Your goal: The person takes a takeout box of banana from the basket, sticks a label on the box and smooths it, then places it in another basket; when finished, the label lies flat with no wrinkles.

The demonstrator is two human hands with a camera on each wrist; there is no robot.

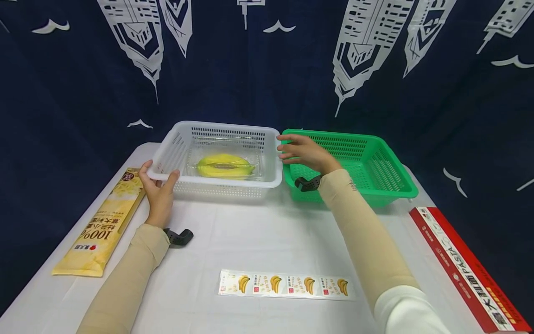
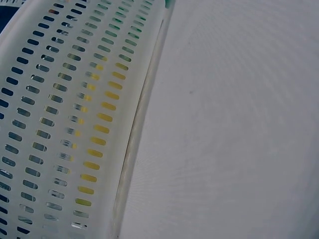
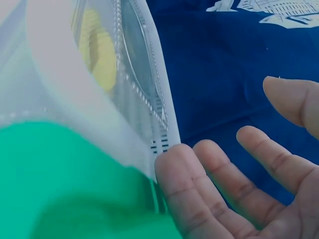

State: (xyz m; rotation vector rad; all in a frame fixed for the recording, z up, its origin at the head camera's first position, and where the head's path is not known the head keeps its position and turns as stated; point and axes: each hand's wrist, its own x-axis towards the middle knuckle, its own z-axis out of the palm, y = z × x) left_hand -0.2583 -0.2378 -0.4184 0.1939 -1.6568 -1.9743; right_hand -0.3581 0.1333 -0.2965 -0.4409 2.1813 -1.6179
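The navy cloth is patterned with white towers; the left basket is coloured white, the right basket green, the fruit yellow.

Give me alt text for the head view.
A person's left hand grips the near left corner of a white basket holding a clear container of yellow fruit; the right hand is at the basket's right rim, beside a green basket. A banana-printed strip, yellow package and red box lie on the table.
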